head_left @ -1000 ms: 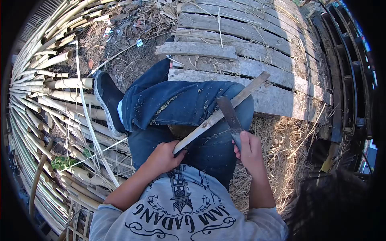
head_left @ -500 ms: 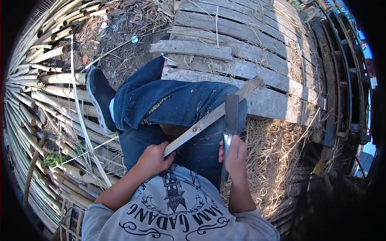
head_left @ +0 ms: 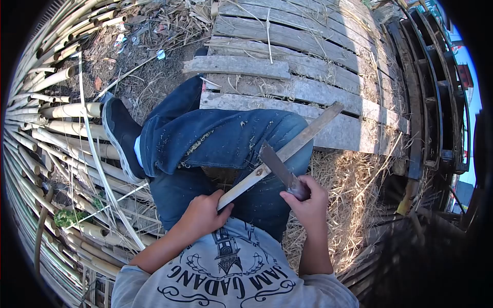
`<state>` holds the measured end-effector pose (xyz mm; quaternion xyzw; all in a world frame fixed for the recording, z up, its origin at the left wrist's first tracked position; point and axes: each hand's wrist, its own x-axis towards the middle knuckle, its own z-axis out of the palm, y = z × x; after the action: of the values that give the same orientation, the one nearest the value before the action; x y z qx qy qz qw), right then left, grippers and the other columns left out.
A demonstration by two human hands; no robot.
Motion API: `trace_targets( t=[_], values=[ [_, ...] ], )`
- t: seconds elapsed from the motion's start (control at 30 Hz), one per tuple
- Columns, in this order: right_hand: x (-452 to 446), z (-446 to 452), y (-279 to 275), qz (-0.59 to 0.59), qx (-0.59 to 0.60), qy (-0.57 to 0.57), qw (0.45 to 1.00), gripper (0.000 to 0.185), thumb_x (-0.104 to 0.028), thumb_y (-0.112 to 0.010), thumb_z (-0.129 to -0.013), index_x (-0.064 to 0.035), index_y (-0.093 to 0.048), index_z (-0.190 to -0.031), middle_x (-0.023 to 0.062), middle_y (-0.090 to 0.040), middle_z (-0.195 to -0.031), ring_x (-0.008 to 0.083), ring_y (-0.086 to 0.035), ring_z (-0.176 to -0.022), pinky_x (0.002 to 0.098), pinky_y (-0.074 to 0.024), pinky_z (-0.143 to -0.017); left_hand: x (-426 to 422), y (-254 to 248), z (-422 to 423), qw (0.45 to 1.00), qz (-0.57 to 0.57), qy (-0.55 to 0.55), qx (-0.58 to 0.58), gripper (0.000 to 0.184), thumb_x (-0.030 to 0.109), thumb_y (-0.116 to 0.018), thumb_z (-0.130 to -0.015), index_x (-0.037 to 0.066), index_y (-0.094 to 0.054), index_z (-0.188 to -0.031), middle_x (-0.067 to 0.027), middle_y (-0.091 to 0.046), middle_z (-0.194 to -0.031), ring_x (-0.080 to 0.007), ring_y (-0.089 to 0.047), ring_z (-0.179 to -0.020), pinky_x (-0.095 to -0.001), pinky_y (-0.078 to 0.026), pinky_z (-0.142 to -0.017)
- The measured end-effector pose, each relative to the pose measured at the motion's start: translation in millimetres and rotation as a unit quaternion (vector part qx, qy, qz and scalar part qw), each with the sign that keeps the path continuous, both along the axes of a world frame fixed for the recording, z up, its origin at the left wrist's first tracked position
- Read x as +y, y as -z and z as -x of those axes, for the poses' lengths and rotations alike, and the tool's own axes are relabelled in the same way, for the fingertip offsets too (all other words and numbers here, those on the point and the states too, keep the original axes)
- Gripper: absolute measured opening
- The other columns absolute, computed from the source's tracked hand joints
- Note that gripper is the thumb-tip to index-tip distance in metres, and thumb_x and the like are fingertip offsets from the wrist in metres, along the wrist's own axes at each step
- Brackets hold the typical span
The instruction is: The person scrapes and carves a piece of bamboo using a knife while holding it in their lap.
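My left hand (head_left: 206,213) is closed around the near end of a long, flat bamboo strip (head_left: 304,137). The strip slants up to the right across my thighs, with a dark node mark partway along it. In my right hand (head_left: 312,201) is a broad-bladed knife (head_left: 276,163), gripped near the handle, which the fingers partly cover. Its blade points up and left and crosses over the strip; whether the edge touches the strip I cannot tell. My jeans (head_left: 226,136) carry pale shavings.
Cut bamboo poles (head_left: 72,110) are heaped along the left. A slatted wooden platform (head_left: 328,90) lies ahead, with a loose board (head_left: 239,66) on it. Straw-like shavings (head_left: 349,205) cover the ground at right, and pallets (head_left: 436,87) stand at the far right.
The knife has swung from nearly upright beside the strip to a leftward slant across it. My right hand has turned and shifted slightly right; my left keeps its hold on the strip.
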<state>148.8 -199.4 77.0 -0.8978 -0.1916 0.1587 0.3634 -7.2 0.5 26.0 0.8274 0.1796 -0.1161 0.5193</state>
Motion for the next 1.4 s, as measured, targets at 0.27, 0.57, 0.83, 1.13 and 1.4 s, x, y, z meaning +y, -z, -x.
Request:
trace_targets(
  t=[0.27, 0.57, 0.83, 1.13, 1.4],
  values=[
    [-2.4, -21.1, 3.5, 0.094, -0.009, 0.013, 0.995, 0.042, -0.035, -0.080, -0.068, -0.0011, -0.057, -0.077, 0.0154, -0.056, -0.061, 0.0355, -0.058, -0.057, 0.0406, -0.0444, -0.053, 1.1, 2.6, 0.9, 0.999, -0.033, 0.013, -0.005, 0.023, 0.019, -0.066, -0.081, 0.000, -0.053, -0.080, -0.0186, -0.059, -0.056, -0.0382, -0.061, -0.053, -0.0458, -0.051, -0.053],
    [-16.5, -38.9, 13.0, 0.155, -0.118, -0.107, 0.975, 0.063, -0.067, -0.068, -0.066, -0.0047, -0.057, -0.070, 0.0134, -0.054, -0.055, 0.0336, -0.058, -0.053, 0.0411, -0.0452, -0.049, 0.7, 6.7, 0.0, 1.000, -0.019, 0.023, 0.001, 0.024, 0.020, -0.065, -0.082, -0.001, -0.054, -0.083, -0.0193, -0.059, -0.056, -0.0385, -0.061, -0.053, -0.0466, -0.051, -0.053],
    [-39.8, -66.6, 47.6, 0.098, -0.187, -0.020, 0.977, 0.064, -0.065, -0.070, -0.066, -0.0029, -0.057, -0.070, 0.0136, -0.051, -0.053, 0.0329, -0.057, -0.052, 0.0399, -0.0428, -0.048, 3.4, 3.0, -1.0, 1.000, 0.019, 0.005, 0.018, 0.022, 0.017, -0.067, -0.080, -0.003, -0.059, -0.085, -0.0222, -0.060, -0.062, -0.0403, -0.062, -0.061, -0.0442, -0.050, -0.055],
    [-13.1, -57.0, 24.8, 0.081, -0.154, -0.154, 0.973, 0.063, -0.063, -0.071, -0.067, -0.0027, -0.055, -0.068, 0.0117, -0.051, -0.053, 0.0303, -0.057, -0.050, 0.0369, -0.0432, -0.047, 0.3, 5.7, -2.7, 0.999, 0.051, -0.011, 0.015, 0.015, 0.013, -0.064, -0.082, -0.001, -0.059, -0.081, -0.0191, -0.059, -0.061, -0.0375, -0.062, -0.059, -0.0412, -0.048, -0.053],
    [-14.3, -94.8, 39.8, 0.067, -0.303, -0.193, 0.931, 0.071, -0.074, -0.065, -0.063, -0.0036, -0.053, -0.065, 0.0106, -0.053, -0.057, 0.0289, -0.057, -0.051, 0.0375, -0.0441, -0.046, 1.7, 7.0, -9.0, 0.997, 0.061, -0.007, 0.039, 0.013, 0.011, -0.063, -0.080, -0.001, -0.059, -0.078, -0.0213, -0.058, -0.062, -0.0399, -0.060, -0.060, -0.0439, -0.048, -0.056]
  ],
)
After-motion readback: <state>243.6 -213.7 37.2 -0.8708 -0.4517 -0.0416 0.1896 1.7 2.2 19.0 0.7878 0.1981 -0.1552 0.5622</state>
